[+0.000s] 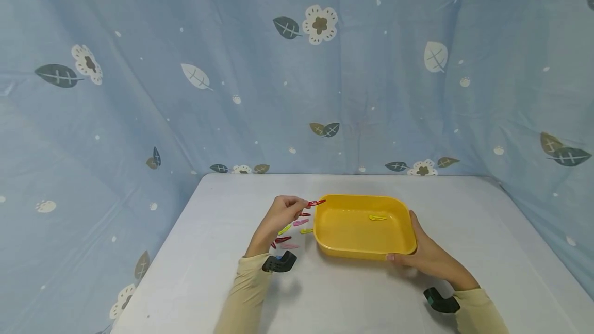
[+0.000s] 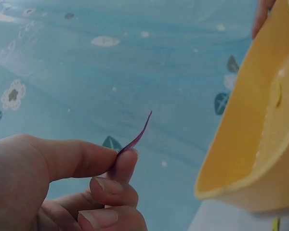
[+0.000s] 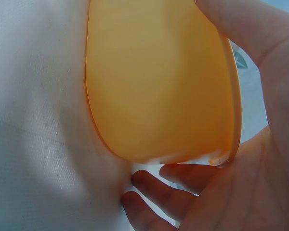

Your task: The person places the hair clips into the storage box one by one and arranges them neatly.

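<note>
While one yellow clip lies in the tray right of centre, we see several more clips left on the worktop beside it, the left hand pinching a red clip near the tray's upper-left corner, the right hand clamped on its lower-right corner.

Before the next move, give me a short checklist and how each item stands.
1. Red clip pinched in the left hand: ok.
2. Right hand gripping the right end of the yellow tray: ok.
3. Room inside the tray: ok, just one yellow clip shows there.
4. Red clip over the tray's floor: not ok, it is by the left rim.
5. Red clip snapped open or closed: cannot tell.
</note>
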Demonstrator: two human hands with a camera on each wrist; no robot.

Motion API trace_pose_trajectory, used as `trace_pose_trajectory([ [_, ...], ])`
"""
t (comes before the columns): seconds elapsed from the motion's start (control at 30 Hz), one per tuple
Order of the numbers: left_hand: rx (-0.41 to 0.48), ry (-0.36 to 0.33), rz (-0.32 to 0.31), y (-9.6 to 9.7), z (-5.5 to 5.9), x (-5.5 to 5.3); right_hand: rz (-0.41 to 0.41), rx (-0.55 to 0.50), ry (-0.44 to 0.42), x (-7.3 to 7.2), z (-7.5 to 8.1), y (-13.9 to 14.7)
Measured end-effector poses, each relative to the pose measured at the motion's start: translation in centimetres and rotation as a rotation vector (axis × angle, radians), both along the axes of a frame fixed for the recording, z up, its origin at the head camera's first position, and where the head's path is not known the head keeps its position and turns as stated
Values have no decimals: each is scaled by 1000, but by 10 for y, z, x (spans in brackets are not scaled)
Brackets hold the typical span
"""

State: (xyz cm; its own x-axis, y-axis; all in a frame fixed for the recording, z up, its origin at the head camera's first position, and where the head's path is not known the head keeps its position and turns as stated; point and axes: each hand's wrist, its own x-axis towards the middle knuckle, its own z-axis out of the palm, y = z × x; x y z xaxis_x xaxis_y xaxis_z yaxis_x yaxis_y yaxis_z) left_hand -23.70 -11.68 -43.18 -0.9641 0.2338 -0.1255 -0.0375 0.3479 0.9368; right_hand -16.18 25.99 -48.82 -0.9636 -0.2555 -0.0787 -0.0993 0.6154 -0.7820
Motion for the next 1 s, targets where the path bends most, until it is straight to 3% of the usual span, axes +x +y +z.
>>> trace_pose_trajectory([
  [0.37,34,-22,-47,17,4,3,-8,3,-22,1,-1,0],
  [0.57,53,2,-88,27,5,2,-5,8,-20,1,-1,2],
  [1.0,86,-45,-77,53,1,2,-5,-4,-4,1,0,1],
])
